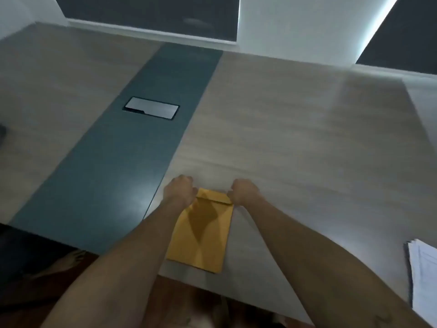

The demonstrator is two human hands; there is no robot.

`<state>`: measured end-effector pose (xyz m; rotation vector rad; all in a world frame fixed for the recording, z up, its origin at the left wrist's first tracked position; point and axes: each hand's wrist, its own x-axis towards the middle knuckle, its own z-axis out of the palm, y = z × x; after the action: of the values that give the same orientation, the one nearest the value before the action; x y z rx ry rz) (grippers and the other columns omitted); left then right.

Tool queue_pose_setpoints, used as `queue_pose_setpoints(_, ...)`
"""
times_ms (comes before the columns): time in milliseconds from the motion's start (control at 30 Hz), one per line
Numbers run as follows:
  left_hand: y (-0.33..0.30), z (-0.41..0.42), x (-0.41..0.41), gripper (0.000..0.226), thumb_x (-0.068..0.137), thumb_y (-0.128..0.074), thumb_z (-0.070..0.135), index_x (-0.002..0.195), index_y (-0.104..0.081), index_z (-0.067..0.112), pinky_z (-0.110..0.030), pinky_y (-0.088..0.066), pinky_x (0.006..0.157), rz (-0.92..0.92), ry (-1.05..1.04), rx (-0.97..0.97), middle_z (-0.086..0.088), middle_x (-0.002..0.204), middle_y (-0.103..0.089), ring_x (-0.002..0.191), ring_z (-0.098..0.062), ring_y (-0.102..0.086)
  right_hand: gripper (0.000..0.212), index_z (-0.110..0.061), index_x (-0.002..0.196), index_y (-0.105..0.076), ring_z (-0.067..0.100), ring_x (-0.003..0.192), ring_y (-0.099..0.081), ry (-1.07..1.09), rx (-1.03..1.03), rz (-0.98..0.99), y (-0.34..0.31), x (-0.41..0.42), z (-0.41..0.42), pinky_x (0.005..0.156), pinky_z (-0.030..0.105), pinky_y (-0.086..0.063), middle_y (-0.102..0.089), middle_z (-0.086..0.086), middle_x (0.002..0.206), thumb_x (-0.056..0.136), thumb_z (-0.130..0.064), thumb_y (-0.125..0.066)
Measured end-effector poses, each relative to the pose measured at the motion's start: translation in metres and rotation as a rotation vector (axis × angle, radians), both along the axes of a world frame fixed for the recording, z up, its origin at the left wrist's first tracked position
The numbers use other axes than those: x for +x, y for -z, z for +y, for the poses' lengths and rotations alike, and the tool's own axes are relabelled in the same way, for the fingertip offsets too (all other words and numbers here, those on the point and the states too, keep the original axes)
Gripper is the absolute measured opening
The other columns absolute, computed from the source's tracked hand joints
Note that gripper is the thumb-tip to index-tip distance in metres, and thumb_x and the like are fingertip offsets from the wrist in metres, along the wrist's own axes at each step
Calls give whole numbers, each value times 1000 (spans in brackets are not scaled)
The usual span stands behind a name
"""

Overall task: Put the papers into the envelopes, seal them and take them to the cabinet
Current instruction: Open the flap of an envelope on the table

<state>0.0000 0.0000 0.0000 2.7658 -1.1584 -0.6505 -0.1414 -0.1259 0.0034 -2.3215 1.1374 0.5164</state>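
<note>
A yellow-brown envelope (pixel 201 233) lies flat on the wooden table (pixel 295 138), near its front edge, with the flap end pointing away from me. My left hand (pixel 181 191) is curled at the flap's left corner and my right hand (pixel 243 191) is curled at its right corner. Both hands pinch the top edge of the envelope; the fingertips are hidden under the knuckles. A stack of white papers (pixel 423 275) lies at the table's right edge, apart from the envelope.
A dark teal strip (pixel 132 150) runs down the table left of the envelope, with a metal cable hatch (pixel 151 111) set in it. Dark window panes (pixel 151 15) line the wall behind. The floor shows below the table's front edge.
</note>
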Motion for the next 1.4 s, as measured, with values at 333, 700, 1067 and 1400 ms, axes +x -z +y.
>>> queue_pose_setpoints(333,34,-12,8,43,95,-58,31,136,-53,19,-43,-49,95,18,-3,65,-9,134,-45,123,-30,-47,42,-10,127,-51,32,115,-54,11,-76,101,41,14,-2,87,39,-50,-51,13,128,91,-30,-60)
queue_pose_setpoints(700,50,-16,-2,48,86,-73,33,131,-57,30,-38,-46,95,-50,75,70,-5,127,-44,122,-25,-40,45,-10,138,-44,30,125,-47,-7,-102,163,65,2,-1,96,40,-46,-46,12,136,97,-27,-54)
queue_pose_setpoints(1067,37,-47,-44,53,84,-72,46,122,-50,18,-37,-42,97,-192,306,28,-6,125,-48,119,-26,-44,28,-5,121,-48,36,116,-56,245,-5,-24,46,-61,-19,87,39,-49,-57,20,124,95,-14,-51)
queue_pose_setpoints(1400,21,-113,-169,34,91,-68,31,116,-51,17,-36,-46,91,28,454,-70,-5,123,-48,116,-24,-46,23,-3,111,-53,36,104,-59,538,9,-175,24,-206,-74,83,42,-52,-61,21,111,89,-1,-50)
